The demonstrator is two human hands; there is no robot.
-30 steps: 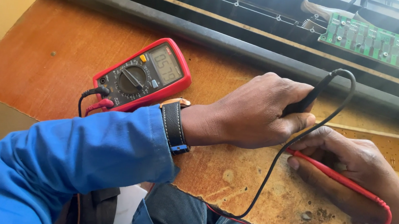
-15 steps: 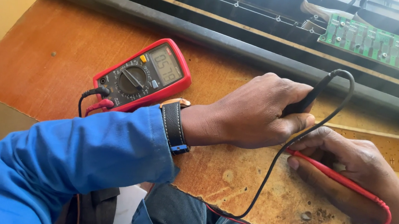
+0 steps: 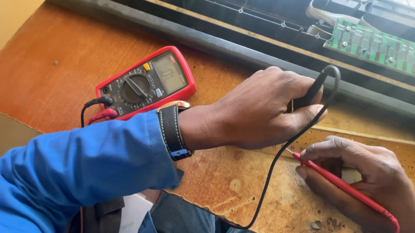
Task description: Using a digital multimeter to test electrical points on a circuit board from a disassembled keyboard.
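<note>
Both hands [image 3: 265, 110] [image 3: 357, 181] curled around probes [image 3: 342, 187]

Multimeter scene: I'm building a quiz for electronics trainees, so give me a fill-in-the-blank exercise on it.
1. The left hand holds the ____ probe.
2. The right hand holds the ____ probe.
3. The multimeter has a ____ casing.
4. The green circuit board lies at the top ____ of the view.

Missing words: black; red; red; right
</note>
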